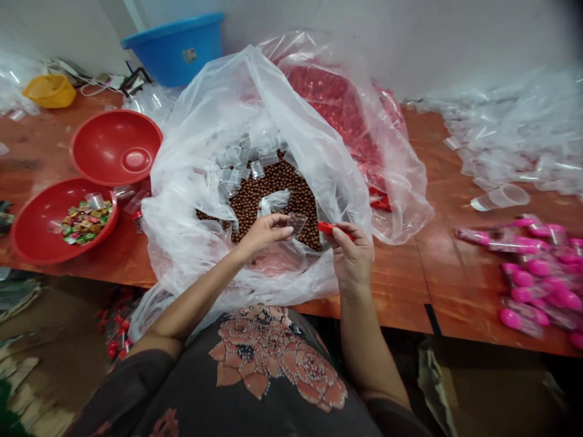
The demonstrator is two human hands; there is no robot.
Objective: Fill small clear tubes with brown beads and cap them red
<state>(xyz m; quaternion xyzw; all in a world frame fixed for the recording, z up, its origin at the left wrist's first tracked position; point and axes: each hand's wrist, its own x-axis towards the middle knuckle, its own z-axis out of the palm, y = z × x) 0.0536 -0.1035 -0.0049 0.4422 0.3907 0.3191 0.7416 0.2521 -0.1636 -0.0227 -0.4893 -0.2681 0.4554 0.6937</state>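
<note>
Over the open plastic bag point(182, 200), my left hand point(266, 235) pinches a small clear plastic container point(298, 224). To its right, my right hand point(353, 252) grips a red plastic cap point(325, 228) between thumb and fingers. The two pieces are apart. Beneath my hands the bag holds many small round brown balls point(250, 203), with several clear containers point(257, 169) lying on them. What is inside the container in my left hand cannot be made out.
At left stand two red bowls point(86, 142), the nearer one holding small wrapped pieces point(86, 221). Behind are a blue tub point(177, 54) and a bag of red pieces point(328, 103). To the right lie a clear cup point(501, 197), pink-capped tubes point(542, 273) and heaped clear plastic point(523, 127).
</note>
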